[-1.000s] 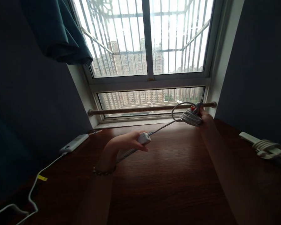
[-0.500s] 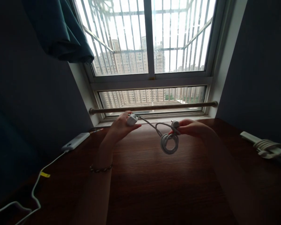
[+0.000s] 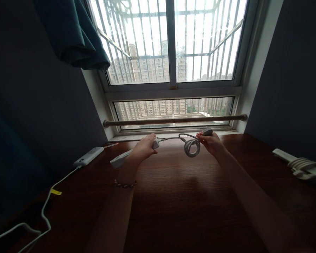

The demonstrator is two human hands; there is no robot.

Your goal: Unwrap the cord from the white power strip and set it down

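My left hand (image 3: 144, 149) is closed round a white power strip (image 3: 120, 159), whose long body sticks out to the left behind my wrist. A short end of it shows at my fingertips, where a grey-white cable (image 3: 171, 138) leaves it. Toward the right, the cable winds into a small coil (image 3: 191, 148) hanging above the table. My right hand (image 3: 210, 141) pinches the cable beside the coil, with the plug (image 3: 207, 131) at the top of its fingers. Part of the strip is hidden by my left hand.
On the brown wooden table (image 3: 171, 207), a white box (image 3: 89, 156) with a white cord (image 3: 43, 211) lies left. A white bar (image 3: 281, 154) wrapped in cable (image 3: 304, 164) lies right. A rail (image 3: 173, 121) crosses before the window; a blue curtain (image 3: 81, 45) hangs upper left.
My left hand has turned and moved right and slightly down, bringing the strip's long body into view. My right hand has risen slightly, lifting the plug and coil. The view has shifted a little.
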